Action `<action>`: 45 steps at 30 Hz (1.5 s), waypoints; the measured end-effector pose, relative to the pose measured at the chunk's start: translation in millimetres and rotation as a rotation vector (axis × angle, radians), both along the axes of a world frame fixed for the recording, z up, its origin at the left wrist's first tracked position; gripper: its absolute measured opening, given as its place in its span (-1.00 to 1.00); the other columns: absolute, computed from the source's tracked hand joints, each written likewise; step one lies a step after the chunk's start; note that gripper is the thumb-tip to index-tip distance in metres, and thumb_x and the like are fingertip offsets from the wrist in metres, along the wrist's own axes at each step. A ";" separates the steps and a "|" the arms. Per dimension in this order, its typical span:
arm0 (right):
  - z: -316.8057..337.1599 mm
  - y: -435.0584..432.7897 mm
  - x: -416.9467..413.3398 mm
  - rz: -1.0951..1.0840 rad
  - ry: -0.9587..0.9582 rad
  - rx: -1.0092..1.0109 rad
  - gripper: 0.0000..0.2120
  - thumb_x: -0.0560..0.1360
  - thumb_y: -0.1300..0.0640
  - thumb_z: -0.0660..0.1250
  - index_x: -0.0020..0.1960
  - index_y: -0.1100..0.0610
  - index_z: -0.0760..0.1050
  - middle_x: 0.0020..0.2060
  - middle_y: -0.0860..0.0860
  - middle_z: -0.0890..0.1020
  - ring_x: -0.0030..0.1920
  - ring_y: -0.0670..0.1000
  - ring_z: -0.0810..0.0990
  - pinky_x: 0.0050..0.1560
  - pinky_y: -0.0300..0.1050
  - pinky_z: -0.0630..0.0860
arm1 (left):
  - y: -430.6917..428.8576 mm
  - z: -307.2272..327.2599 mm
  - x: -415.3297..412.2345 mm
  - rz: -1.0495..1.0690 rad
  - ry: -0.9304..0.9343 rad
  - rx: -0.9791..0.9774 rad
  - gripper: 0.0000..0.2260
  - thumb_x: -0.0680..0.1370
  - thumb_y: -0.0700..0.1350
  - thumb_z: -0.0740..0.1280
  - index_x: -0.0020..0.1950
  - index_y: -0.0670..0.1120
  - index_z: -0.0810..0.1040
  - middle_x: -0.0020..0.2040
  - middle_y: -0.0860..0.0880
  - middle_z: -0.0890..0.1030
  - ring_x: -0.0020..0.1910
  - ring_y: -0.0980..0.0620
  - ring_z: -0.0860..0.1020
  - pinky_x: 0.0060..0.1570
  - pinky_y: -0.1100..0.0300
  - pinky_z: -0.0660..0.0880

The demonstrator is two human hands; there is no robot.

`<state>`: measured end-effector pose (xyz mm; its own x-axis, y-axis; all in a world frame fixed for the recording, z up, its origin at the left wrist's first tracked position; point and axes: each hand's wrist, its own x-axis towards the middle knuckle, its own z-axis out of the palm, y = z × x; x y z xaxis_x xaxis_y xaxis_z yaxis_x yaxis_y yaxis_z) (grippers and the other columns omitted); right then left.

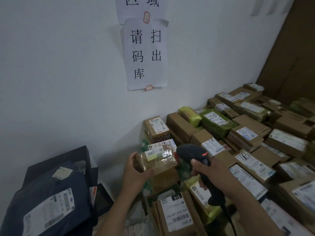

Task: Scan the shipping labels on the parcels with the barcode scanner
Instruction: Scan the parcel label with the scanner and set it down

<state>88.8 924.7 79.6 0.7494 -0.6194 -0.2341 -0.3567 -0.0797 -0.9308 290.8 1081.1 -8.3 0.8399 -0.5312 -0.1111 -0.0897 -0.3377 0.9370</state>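
Left hand (pixel 136 174): fingers curled round the left end of one small brown taped cardboard parcel (pixel 158 165), held above the pile.
Right hand (pixel 204 171): fingers wrapped round one black barcode scanner (pixel 194 153), its head just beside the parcel's right end.
Label: one white barcode label (pixel 154 153), on the parcel's top.
Around: stacked brown and green parcels (pixel 252 133), too many to count, fill the right; two dark blue mailer bags (pixel 51 188) lie left, with an open gap between; white wall (pixel 68 82) behind.

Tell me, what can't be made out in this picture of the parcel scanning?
All in the head view:
- Print on the taped parcel label: too small, with glare on the tape.
- Trigger of the scanner: covered by the right hand.
- Near side of that parcel: hidden behind the left hand.
- Upper wall sheet: cut off by the top edge.
- Labels on the far parcels: blurred.
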 end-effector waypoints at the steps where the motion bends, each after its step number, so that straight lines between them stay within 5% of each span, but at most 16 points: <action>1: 0.3 -4.6 -4.0 -0.063 -0.014 0.003 -0.68 0.53 0.01 0.34 -0.07 0.30 0.53 -0.38 0.06 0.65 -0.48 0.03 0.54 -0.38 -0.13 0.53 | -7.7 3.9 -7.0 -0.038 0.024 -0.017 -0.25 0.27 0.03 0.61 0.35 0.17 0.31 0.28 0.05 0.50 0.23 -0.02 0.50 0.11 -0.07 0.59; 6: 4.3 -22.4 -22.9 -0.273 -0.061 0.022 -0.61 0.53 -0.03 0.32 -0.14 0.34 0.54 -0.49 0.10 0.58 -0.49 0.04 0.54 -0.43 -0.21 0.52 | -54.7 17.8 -39.7 -0.214 0.108 -0.034 -0.46 0.45 -0.01 0.50 0.29 0.18 0.26 0.17 0.15 0.43 0.17 0.07 0.46 -0.06 0.22 0.54; 11: -0.8 -26.6 -29.5 -0.389 -0.042 -0.039 -0.62 0.55 -0.03 0.30 -0.25 0.27 0.53 -0.54 0.07 0.56 -0.56 -0.04 0.54 -0.52 -0.32 0.46 | -90.8 16.3 -66.8 -0.438 0.239 0.012 -0.50 0.48 0.06 0.47 0.33 0.16 0.32 0.15 0.19 0.48 0.12 0.13 0.51 0.01 0.19 0.58; 14: -5.6 -27.1 -28.9 -0.402 -0.061 0.000 -0.60 0.53 -0.03 0.33 -0.26 0.30 0.52 -0.52 0.09 0.56 -0.53 -0.01 0.54 -0.51 -0.28 0.47 | -102.8 8.9 -76.0 -0.509 0.221 0.034 -0.51 0.49 0.10 0.44 0.36 0.16 0.34 0.25 0.13 0.51 0.11 0.19 0.53 -0.05 0.28 0.56; 19: -16.3 -29.9 -19.7 -0.429 0.033 -0.076 -0.66 0.52 -0.03 0.36 -0.21 0.26 0.52 -0.47 0.03 0.54 -0.50 -0.08 0.52 -0.51 -0.34 0.39 | -108.5 11.1 -79.7 -0.621 0.079 0.140 -0.79 0.62 0.14 0.24 0.25 0.27 0.37 -0.01 0.25 0.58 -0.17 0.40 0.53 -0.27 0.50 0.46; 23: -22.5 -30.3 -5.6 -0.357 0.101 -0.037 -0.59 0.51 -0.10 0.35 -0.14 0.29 0.56 -0.53 0.01 0.60 -0.52 -0.08 0.58 -0.47 -0.29 0.45 | -103.0 4.9 -56.5 -0.544 -0.106 0.113 -0.77 0.66 0.07 0.17 0.04 0.12 0.64 -0.12 0.13 0.64 -0.17 0.26 0.58 -0.01 0.20 0.59; 26: -29.0 -30.0 6.2 -0.312 0.148 -0.045 -0.60 0.51 -0.13 0.34 -0.10 0.24 0.57 -0.53 0.00 0.61 -0.50 -0.08 0.59 -0.45 -0.29 0.46 | -101.7 -11.1 -27.9 -0.306 -0.165 0.099 -0.83 0.62 -0.03 0.29 0.15 0.04 0.64 0.16 0.05 0.62 0.09 0.10 0.55 0.23 -0.01 0.50; 30: -33.5 -33.0 16.7 -0.311 0.139 -0.017 -0.64 0.51 -0.09 0.37 -0.15 0.23 0.56 -0.53 0.04 0.60 -0.51 -0.01 0.57 -0.39 -0.17 0.51 | -107.1 -31.6 27.1 -0.172 -0.388 0.290 -0.51 0.52 0.05 0.43 0.40 -0.07 0.46 0.38 -0.09 0.46 0.33 -0.06 0.41 0.30 0.02 0.40; 35: -34.8 -35.4 17.1 -0.309 0.146 -0.008 -0.64 0.51 -0.11 0.35 -0.15 0.21 0.57 -0.51 0.05 0.62 -0.49 -0.02 0.58 -0.36 -0.16 0.54 | -117.0 -49.7 63.2 -0.377 -0.374 0.586 0.01 0.40 0.13 0.53 0.59 -0.18 -0.04 0.59 -0.17 0.02 0.56 -0.16 0.05 0.49 -0.05 0.15; 41: -33.5 -34.1 15.1 -0.301 0.164 -0.023 -0.64 0.51 -0.12 0.34 -0.15 0.19 0.57 -0.52 0.02 0.61 -0.50 -0.06 0.58 -0.39 -0.24 0.51 | -114.9 -55.7 65.7 -0.356 -0.375 0.560 -0.14 0.29 0.06 0.57 0.45 -0.13 0.20 0.41 -0.15 0.29 0.36 -0.12 0.34 0.29 -0.06 0.46; 45: -27.9 -27.9 13.2 -0.281 0.109 -0.025 -0.66 0.52 -0.05 0.35 -0.15 0.25 0.56 -0.55 0.00 0.58 -0.54 -0.10 0.55 -0.48 -0.35 0.47 | -100.8 -43.2 39.7 -0.209 -0.298 0.363 -0.13 0.27 0.11 0.60 0.41 -0.09 0.22 0.28 -0.07 0.34 0.27 -0.02 0.39 0.11 0.03 0.56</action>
